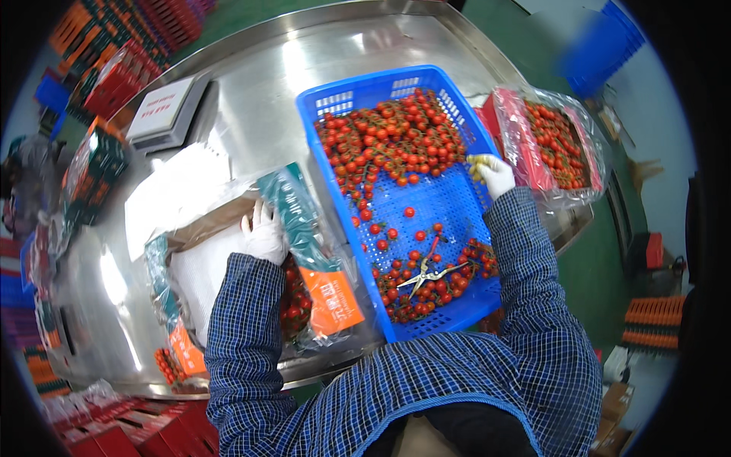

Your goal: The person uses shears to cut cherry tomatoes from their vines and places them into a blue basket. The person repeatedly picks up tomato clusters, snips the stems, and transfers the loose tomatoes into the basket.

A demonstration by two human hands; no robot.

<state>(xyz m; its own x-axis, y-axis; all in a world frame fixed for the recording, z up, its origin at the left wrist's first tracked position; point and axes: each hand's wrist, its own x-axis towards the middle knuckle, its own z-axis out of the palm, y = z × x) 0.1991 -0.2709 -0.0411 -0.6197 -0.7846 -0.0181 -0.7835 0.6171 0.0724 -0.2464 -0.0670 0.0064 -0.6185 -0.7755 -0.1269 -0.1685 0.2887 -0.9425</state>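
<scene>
My left hand (pixel 265 235), in a white glove, lies over the inner edge of an open green-and-orange carton (pixel 328 303). Its fingers are somewhat apart, with nothing visible in them. A white padded liner (pixel 208 274) covers part of the carton's inside, and cherry tomatoes (pixel 294 303) show beside my wrist. My right hand (pixel 494 173) is at the right rim of a blue plastic crate (pixel 394 200); its gloved fingertips look yellowish, and whether they grip anything is unclear. Cherry tomatoes on the vine (pixel 394 137) fill the crate's far half. Pruning snips (pixel 425 277) rest on tomatoes at its near end.
A digital scale (pixel 169 111) and white sheets (pixel 171 188) lie on the steel table (pixel 257 74). Right of the crate is a plastic-wrapped red carton of tomatoes (pixel 551 143). A tomato cluster (pixel 168 365) lies near the front edge. Red cartons (pixel 137 428) stand below left.
</scene>
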